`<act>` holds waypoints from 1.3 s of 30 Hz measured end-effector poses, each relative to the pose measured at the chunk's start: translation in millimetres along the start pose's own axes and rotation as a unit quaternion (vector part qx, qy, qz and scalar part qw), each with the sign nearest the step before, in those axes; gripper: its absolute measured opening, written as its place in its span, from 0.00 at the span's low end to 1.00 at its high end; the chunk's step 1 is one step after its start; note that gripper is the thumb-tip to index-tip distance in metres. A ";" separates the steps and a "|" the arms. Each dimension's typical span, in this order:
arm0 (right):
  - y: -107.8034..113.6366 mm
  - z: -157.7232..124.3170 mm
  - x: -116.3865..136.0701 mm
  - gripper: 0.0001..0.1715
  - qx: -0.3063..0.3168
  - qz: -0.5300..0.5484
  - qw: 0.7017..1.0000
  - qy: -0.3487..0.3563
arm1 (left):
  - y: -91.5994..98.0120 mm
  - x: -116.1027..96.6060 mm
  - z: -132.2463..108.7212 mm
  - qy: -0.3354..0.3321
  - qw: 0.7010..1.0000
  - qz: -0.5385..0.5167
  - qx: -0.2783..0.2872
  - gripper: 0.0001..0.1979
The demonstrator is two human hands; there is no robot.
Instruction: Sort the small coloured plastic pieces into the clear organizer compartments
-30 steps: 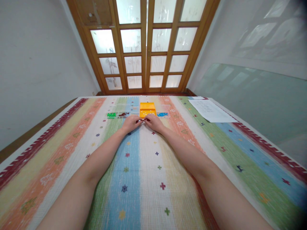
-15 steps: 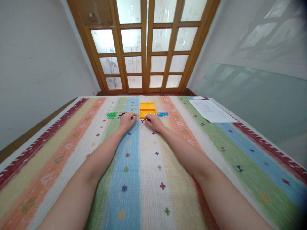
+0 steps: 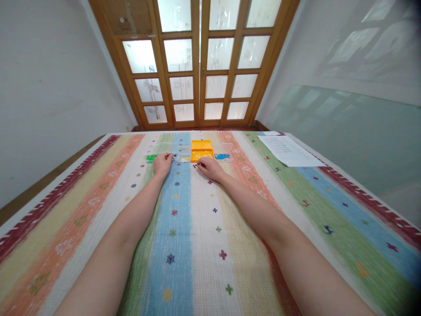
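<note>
My left hand (image 3: 162,164) is over the clear divided case on the left, its thumb and fingertips pinched together at the dark red pieces (image 3: 174,156). What sits in that pinch is too small to make out. Just in front of the yellow box (image 3: 201,144), my right hand (image 3: 210,168) has its fingers closed in a pinch near the cloth. A few tiny dark pieces (image 3: 194,166) show by its fingertips; whether it grips one is unclear. The open yellow box holds small white pieces (image 3: 200,155). Green pieces (image 3: 151,159) and yellow pieces (image 3: 184,159) fill compartments left of it.
Blue pieces (image 3: 222,156) lie in a clear case right of the yellow box. A printed paper sheet (image 3: 289,151) rests toward the table's far right. A striped, patterned tablecloth (image 3: 207,245) covers the table. Beyond the far edge stand wood-framed glass doors (image 3: 199,66).
My left hand has moved left, from beside the yellow box to the dark red pieces, uncovering the yellow ones. My right hand has stayed nearly in place.
</note>
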State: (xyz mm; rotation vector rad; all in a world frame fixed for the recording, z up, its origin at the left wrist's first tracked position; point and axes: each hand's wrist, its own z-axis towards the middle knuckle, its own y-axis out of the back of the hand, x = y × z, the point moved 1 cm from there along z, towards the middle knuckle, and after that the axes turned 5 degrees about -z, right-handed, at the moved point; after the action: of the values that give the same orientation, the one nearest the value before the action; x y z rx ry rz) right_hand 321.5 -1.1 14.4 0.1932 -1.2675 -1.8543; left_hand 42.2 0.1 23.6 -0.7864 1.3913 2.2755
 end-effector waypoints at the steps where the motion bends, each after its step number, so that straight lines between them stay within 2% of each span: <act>1: 0.1 -0.1 0.0 0.06 0.002 -0.001 1.000 0.000 | 0.4 -0.6 -0.2 0.000 1.000 -0.001 0.002 0.18; 5: 1.0 -0.2 0.9 0.07 0.005 -0.006 1.000 0.000 | -1.5 -8.2 -3.0 -0.038 0.999 -0.001 0.025 0.18; 8: 2.6 0.0 2.0 0.07 0.004 -0.018 1.000 -0.014 | -7.6 -20.3 -9.5 -0.105 0.992 0.015 0.068 0.17; 13: 5.1 0.6 2.1 0.07 0.000 -0.041 0.998 -0.054 | -20.4 -43.0 -26.9 -0.253 0.951 0.040 0.170 0.16; 16: 5.5 0.5 1.4 0.06 -0.004 -0.047 0.997 -0.066 | -24.2 -49.5 -33.4 -0.298 0.929 0.041 0.215 0.17; 21: 5.8 0.7 1.3 0.06 -0.011 -0.043 0.998 -0.053 | -23.9 -50.9 -34.2 -0.293 0.926 0.034 0.234 0.15; 27: 3.0 0.9 -0.9 0.06 -0.006 -0.035 0.999 -0.040 | -24.4 -51.2 -34.5 -0.264 0.940 0.026 0.216 0.10; 39: 0.2 0.2 0.4 0.06 0.004 -0.032 0.999 0.006 | -26.7 -55.6 -36.2 -0.249 0.950 -0.038 0.185 0.11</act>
State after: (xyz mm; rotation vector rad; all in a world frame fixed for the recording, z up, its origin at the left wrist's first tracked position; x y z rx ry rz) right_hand 321.2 -1.2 14.8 0.2507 -1.2750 -1.8987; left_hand 110.5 -21.1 26.8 -0.1264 1.4360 1.8836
